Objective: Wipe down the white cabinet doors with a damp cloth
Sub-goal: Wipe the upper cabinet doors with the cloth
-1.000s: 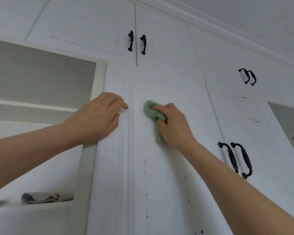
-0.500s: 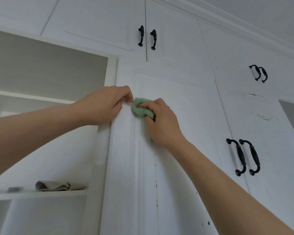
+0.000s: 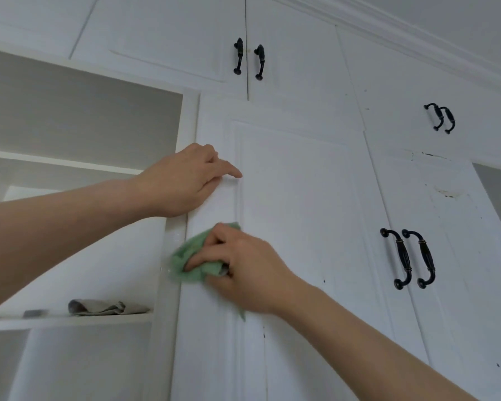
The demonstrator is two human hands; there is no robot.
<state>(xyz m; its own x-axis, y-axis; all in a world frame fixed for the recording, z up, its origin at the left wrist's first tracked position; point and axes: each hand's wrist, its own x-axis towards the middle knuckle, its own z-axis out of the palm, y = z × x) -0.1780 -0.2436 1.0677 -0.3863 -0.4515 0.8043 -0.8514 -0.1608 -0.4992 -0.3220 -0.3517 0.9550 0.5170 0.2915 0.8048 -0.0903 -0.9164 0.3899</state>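
Observation:
A tall white cabinet door fills the middle of the head view, with a raised panel and small dark specks low down. My right hand grips a bunched green cloth and presses it on the door's left frame strip, near its left edge. My left hand rests flat on the same strip above the cloth, index finger stretched toward the panel groove. Part of the cloth is hidden under my right fingers.
Open white shelves stand to the left, with a crumpled grey rag on one. Black handles sit on the door's right side. More doors with black handles are above, and another handle pair at upper right.
My right hand has carried the green cloth down and left along the door's left strip, from beside my left fingertips to well below them. My left hand has stayed on the door edge.

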